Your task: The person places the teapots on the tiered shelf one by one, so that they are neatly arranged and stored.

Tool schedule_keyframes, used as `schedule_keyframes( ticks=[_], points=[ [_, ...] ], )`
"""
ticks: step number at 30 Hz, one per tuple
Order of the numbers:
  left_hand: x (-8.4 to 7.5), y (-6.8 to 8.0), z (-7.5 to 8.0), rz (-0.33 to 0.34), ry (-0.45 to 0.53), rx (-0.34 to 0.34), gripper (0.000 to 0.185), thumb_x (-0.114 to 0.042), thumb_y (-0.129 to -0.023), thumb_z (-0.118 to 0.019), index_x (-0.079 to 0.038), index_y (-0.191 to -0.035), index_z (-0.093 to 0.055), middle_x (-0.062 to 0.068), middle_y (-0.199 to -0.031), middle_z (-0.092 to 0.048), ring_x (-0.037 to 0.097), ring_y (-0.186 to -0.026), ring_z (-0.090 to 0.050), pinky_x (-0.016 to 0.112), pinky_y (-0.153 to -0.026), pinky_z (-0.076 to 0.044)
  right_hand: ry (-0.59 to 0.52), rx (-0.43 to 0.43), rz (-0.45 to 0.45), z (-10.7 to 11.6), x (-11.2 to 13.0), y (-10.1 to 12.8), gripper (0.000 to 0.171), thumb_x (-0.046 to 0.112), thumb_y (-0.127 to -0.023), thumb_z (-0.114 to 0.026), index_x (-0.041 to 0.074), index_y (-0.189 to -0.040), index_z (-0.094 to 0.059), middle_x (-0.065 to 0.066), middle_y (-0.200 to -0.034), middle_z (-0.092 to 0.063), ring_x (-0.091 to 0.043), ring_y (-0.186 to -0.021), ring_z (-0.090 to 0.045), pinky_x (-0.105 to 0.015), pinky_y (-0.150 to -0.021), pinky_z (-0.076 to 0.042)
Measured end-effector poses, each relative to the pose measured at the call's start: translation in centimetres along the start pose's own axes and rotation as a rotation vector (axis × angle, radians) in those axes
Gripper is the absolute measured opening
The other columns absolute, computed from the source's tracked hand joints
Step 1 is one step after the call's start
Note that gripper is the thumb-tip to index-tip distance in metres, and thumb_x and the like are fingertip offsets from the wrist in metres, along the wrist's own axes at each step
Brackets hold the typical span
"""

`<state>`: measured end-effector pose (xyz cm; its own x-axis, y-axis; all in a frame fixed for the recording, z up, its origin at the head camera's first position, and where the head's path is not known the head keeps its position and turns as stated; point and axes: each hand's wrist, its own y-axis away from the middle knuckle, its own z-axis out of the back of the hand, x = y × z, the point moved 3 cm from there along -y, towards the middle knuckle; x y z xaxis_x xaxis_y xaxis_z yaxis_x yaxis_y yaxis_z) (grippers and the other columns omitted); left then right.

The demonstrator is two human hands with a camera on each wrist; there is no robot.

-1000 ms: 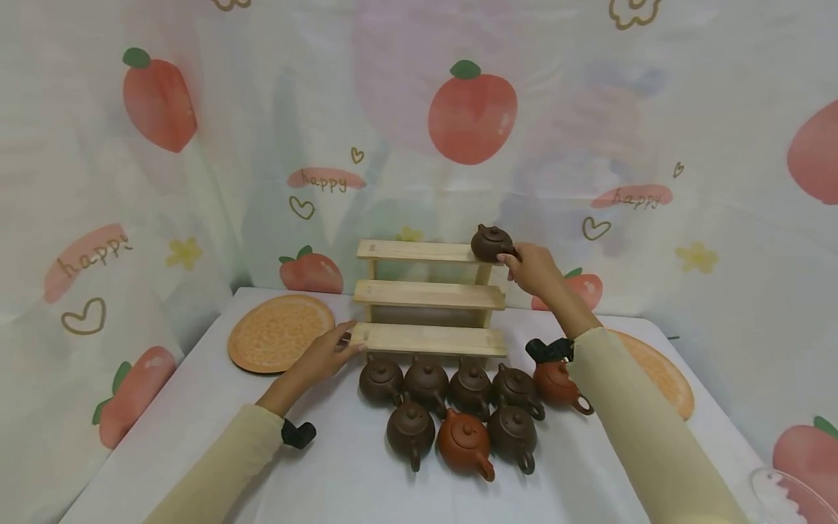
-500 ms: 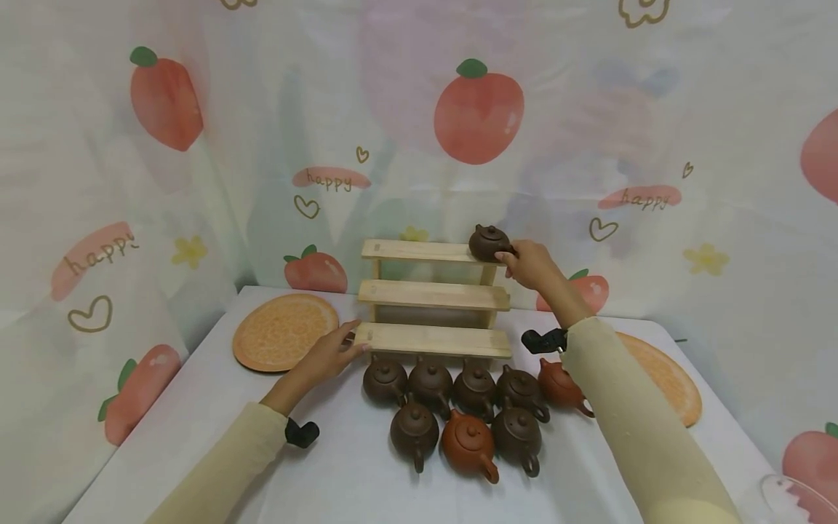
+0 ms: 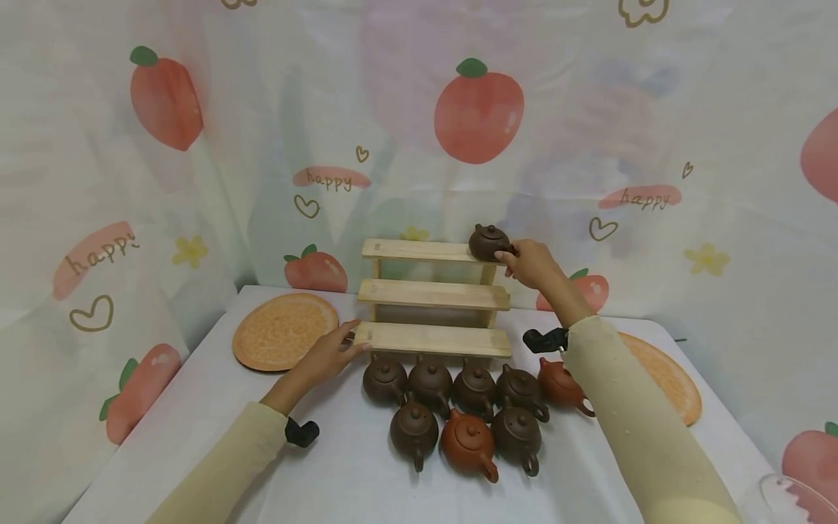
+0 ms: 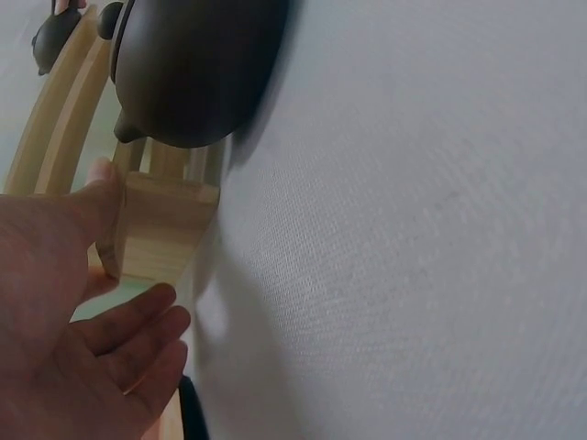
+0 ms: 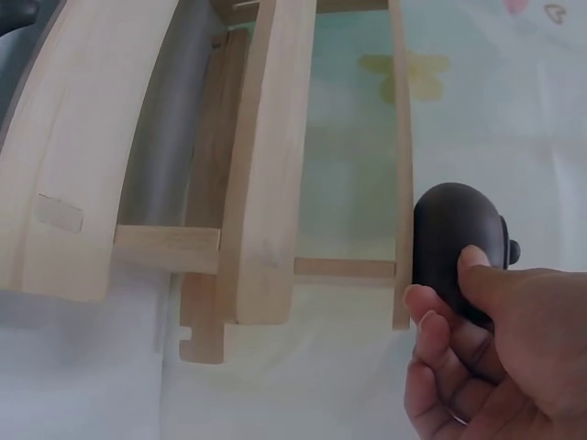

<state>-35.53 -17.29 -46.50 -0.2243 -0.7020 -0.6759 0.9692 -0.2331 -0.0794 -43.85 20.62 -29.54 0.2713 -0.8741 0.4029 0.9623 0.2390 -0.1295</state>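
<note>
The head view looks forward and down from farther back; both close wrist views, apparently tipped sideways, share the wooden rack (image 3: 432, 295).

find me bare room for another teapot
Free: the middle shelf, the bottom shelf right of the left hand, the top shelf left of the held teapot, and the tablecloth between the left sleeve and eight teapots. Crowded: where those teapots cluster before the bottom shelf.

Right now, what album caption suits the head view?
Right hand grips a dark brown teapot on the top wooden shelf.
</note>
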Motion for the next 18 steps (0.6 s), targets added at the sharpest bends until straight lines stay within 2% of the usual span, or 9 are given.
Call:
schedule_keyframes(
  ticks=[10, 18],
  points=[
    [0.0, 0.1, 0.0, 0.001, 0.003, -0.003, 0.069, -0.038, -0.108, -0.063, -0.002, -0.162, -0.038, 0.029, -0.143, -0.06, 0.043, -0.133, -0.06, 0.059, -0.111, -0.047, -0.003, -0.01, 0.012, 0.1, -1.5, 1.5, 0.045, 0.036, -0.11, -0.059, -0.009, -0.11, -0.068, -0.017, -0.084, -0.077, -0.032, -0.079, -0.073, -0.042, -0.072, -0.056],
    [-0.1, 0.0, -0.2, -0.001, 0.021, -0.003, 0.069, -0.037, -0.108, -0.063, -0.003, -0.162, -0.038, 0.029, -0.143, -0.06, 0.044, -0.133, -0.059, 0.059, -0.11, -0.048, -0.005, 0.04, 0.009, 0.0, -4.1, 5.1, 0.045, 0.037, -0.11, -0.059, -0.006, -0.113, -0.069, -0.014, -0.085, -0.074, -0.024, -0.07, -0.066, -0.036, -0.063, -0.051]
  ],
)
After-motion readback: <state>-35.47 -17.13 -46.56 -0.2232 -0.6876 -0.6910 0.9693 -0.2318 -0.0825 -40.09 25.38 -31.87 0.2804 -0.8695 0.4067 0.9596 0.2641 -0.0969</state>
